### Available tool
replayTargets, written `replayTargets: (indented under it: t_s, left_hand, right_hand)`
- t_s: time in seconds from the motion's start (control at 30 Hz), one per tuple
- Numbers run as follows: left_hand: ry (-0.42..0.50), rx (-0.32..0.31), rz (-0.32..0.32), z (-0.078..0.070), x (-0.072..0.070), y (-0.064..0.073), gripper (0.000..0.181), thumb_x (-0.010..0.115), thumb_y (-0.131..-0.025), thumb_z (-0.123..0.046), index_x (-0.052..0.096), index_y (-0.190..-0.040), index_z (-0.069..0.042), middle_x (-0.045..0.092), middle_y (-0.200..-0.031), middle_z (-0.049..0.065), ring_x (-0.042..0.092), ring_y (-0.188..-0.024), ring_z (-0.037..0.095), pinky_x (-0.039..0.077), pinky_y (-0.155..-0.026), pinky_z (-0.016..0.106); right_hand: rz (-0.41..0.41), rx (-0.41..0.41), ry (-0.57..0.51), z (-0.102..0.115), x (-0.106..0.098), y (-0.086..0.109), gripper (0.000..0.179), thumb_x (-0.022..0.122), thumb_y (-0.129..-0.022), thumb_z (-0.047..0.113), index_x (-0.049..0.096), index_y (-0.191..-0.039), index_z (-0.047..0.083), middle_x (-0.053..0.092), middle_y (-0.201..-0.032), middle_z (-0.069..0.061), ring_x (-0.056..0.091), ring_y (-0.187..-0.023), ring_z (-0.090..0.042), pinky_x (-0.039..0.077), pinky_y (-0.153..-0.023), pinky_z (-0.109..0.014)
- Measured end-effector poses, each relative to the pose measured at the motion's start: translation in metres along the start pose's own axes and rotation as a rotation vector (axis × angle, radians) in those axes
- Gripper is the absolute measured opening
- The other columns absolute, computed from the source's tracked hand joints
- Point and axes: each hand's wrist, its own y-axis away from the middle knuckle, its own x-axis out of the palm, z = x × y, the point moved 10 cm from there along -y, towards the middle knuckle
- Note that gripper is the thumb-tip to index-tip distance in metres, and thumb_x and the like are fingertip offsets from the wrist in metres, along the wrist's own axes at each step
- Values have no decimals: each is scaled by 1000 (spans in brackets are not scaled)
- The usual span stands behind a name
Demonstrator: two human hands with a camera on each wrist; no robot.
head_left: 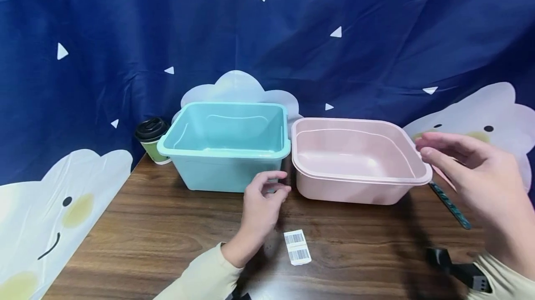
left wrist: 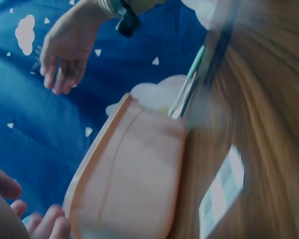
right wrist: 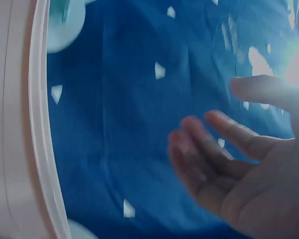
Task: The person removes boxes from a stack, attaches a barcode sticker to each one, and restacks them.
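A pink plastic basin stands on the wooden table, its inside bare. My right hand hovers at its right rim, fingers loosely bent and thumb apart. In the right wrist view nothing is in that hand, and a gap shows between its fingers and the basin's rim. Low between the two tubs is my left hand, loosely curved with nothing in its fingers. To its upper left sits a light blue tub. The left wrist view shows left fingertips beside the basin's near end.
A lidded paper cup stands left of the blue tub. A white barcode label lies on the table in front. Right of the basin lies a thin dark green patterned strip. A dark blue curtain hangs behind.
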Motion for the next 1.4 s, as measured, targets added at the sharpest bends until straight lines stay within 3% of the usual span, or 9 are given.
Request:
replayTargets:
  t_s: [0.1, 0.23, 0.43, 0.57, 0.7, 0.83, 1.0, 1.23, 1.4]
  left_hand:
    - [15, -7, 53, -4, -14, 0, 26, 55, -83, 14, 67, -106, 8, 69, -96, 23, 69, -73, 17, 54, -64, 19]
    - [8, -54, 104, -4, -33, -2, 21, 55, -84, 14, 66, -102, 10, 69, -86, 25, 64, -65, 11, 55, -61, 21]
    - [-21, -148, 162, 9, -50, -2, 17, 52, -85, 13, 66, -96, 11, 66, -69, 11, 62, -58, 13, 54, -57, 23]
    - [-77, -220, 278, 29, -44, 2, 16, 54, -88, 6, 65, -98, 11, 65, -66, 6, 61, -55, 13, 54, -55, 24]
    - [-84, -280, 342, 49, -38, 6, 19, 55, -88, 1, 65, -100, 13, 63, -63, 3, 59, -52, 11, 49, -51, 23]
    - [-82, -318, 363, 65, -35, 8, 22, 55, -88, -1, 65, -101, 13, 62, -61, 1, 57, -50, 9, 46, -49, 21]
    - [-66, -363, 393, 80, -32, 13, 22, 55, -89, -3, 64, -101, 14, 61, -62, 0, 56, -49, 9, 43, -47, 21]
    - [13, -449, 469, 96, -26, 18, 27, 55, -90, -5, 63, -105, 16, 61, -62, 0, 59, -51, 8, 50, -51, 20]
    - [87, -461, 528, 102, -22, 17, 30, 55, -91, -6, 60, -107, 19, 62, -65, 1, 62, -54, 9, 54, -55, 22]
  right_hand:
    - [101, -157, -184, 24, 31, 8, 27, 66, -86, -17, 68, -112, -11, 78, -102, -5, 74, -91, -10, 57, -74, -13]
    - [329, -248, -160, 36, 81, 23, 28, 62, -86, -22, 65, -112, -14, 76, -103, -12, 75, -93, -16, 59, -79, -20]
    - [738, -134, -68, 4, 164, 48, 27, 66, -91, -7, 66, -118, -4, 76, -102, -5, 74, -91, -15, 61, -78, -29]
    - [886, 22, -105, -31, 200, 58, 28, 69, -92, 3, 65, -117, -8, 76, -102, -5, 74, -90, -13, 62, -79, -31]
    - [966, 115, -68, -66, 222, 65, 39, 74, -90, 9, 61, -120, -13, 72, -108, -21, 72, -92, -11, 60, -83, -26]
    - [1030, 149, -65, -92, 233, 71, 50, 76, -88, 9, 56, -126, -17, 65, -115, -32, 71, -101, -21, 59, -88, -26]
    - [1061, 135, -31, -112, 239, 75, 55, 80, -84, 12, 57, -127, -14, 66, -118, -30, 68, -107, -29, 58, -91, -31]
    - [1044, 163, 42, -127, 242, 76, 55, 85, -79, 10, 61, -124, -10, 68, -116, -21, 66, -103, -20, 58, -86, -28]
    - [1045, 145, 113, -127, 246, 78, 56, 87, -73, 9, 63, -122, -6, 69, -112, -11, 61, -97, -11, 54, -81, -23]
